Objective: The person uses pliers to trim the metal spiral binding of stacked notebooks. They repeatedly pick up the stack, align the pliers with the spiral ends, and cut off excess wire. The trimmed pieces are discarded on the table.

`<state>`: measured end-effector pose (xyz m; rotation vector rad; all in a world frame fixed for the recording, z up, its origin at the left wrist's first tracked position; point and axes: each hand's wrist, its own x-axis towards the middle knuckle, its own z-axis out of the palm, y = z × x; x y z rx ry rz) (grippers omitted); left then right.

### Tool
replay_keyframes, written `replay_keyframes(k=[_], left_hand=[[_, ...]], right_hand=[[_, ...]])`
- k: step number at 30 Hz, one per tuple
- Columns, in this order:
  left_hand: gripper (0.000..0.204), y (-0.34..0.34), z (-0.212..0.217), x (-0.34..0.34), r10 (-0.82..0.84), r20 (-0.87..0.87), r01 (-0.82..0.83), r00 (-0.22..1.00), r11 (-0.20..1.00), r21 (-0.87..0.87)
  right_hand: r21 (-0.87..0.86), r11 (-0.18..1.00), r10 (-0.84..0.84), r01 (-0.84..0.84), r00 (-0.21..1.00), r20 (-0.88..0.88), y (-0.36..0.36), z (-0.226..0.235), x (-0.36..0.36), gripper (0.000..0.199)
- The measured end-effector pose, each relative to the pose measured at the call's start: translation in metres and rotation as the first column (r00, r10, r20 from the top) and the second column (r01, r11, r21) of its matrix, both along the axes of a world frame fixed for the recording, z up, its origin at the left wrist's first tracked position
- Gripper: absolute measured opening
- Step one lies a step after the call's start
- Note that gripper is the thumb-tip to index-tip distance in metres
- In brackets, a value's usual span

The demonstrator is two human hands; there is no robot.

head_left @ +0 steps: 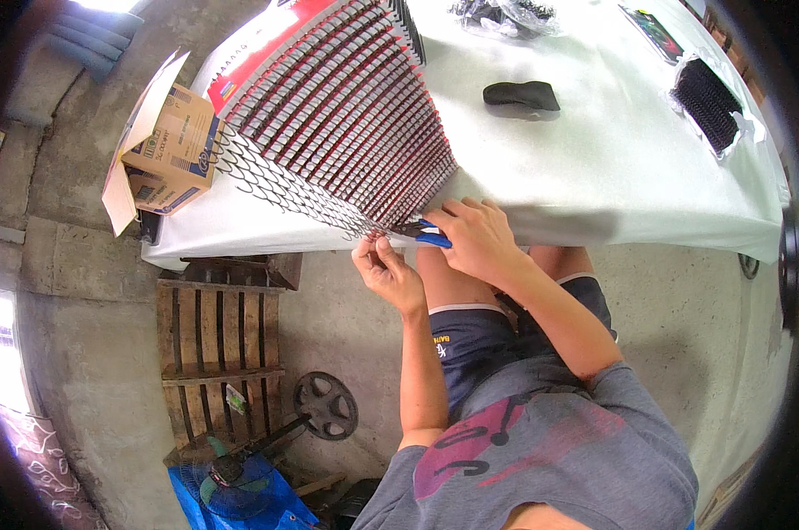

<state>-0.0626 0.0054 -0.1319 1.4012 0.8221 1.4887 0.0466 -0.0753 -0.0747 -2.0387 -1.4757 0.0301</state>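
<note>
A large red panel (346, 115) carries close rows of silvery and dark strips and leans at the left part of the white-covered table. Curved wire hooks (267, 181) stick out in a band along its lower left edge. At its near corner my left hand (390, 276) is closed in a pinch. What lies between those fingertips is too small to name. Just to the right, my right hand (480, 237) grips a pair of pliers with blue handles (433, 237). The dark jaws point left toward the pinched fingers, and their tips are hard to make out.
Beside the panel stands an open cardboard box (180, 141). A black pouch-like piece (521, 95), a dark textured bundle in plastic (707, 106) and a flat dark device (651, 34) lie on the white table cover (585, 185). Below left are a wooden pallet (223, 374) and a fan (227, 473).
</note>
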Motion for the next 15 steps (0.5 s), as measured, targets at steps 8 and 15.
replay_keyframes(k=[8,15], left_hand=[[0.011,-0.0029,-0.0013,0.0006,-0.049,0.071,0.049,0.996,0.999,0.002],[0.009,-0.0011,-0.0046,0.0004,-0.014,0.051,0.012,0.999,0.999,0.036]], right_hand=[[0.141,0.989,-0.055,0.039,0.992,0.111,-0.0053,0.0049,-0.003,0.047],[0.052,0.998,-0.051,0.044,0.99,0.13,-0.0008,0.0093,-0.0081,0.046]])
